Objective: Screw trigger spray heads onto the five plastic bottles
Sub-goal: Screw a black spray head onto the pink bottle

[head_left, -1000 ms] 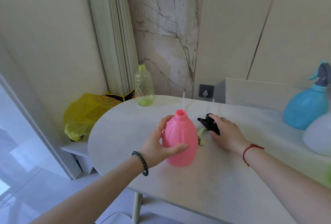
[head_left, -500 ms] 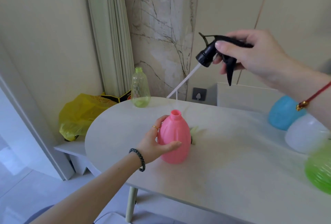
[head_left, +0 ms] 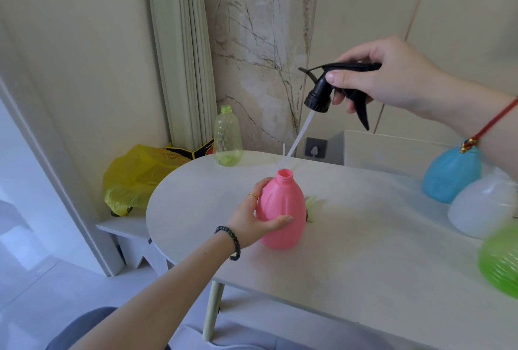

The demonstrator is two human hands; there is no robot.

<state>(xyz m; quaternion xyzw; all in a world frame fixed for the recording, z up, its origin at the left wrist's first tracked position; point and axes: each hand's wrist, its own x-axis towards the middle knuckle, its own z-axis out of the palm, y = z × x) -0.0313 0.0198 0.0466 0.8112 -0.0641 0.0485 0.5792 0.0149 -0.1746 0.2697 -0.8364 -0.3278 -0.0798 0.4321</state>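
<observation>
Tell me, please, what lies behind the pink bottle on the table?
Behind the pink bottle a pale green, leaf-like bit sticks out at its right side; the bottle covers the rest, so I cannot identify it.

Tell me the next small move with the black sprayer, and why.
Probably lower the right hand so the dip tube slides into the pink bottle: its tip hovers just above the open neck, and the left hand steadies the bottle.

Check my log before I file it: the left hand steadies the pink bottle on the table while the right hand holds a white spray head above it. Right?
Not quite. In the head view the spray head is black; only its dip tube is pale. The rest stands: left hand steadies pink bottle on the table, right hand above.
</observation>
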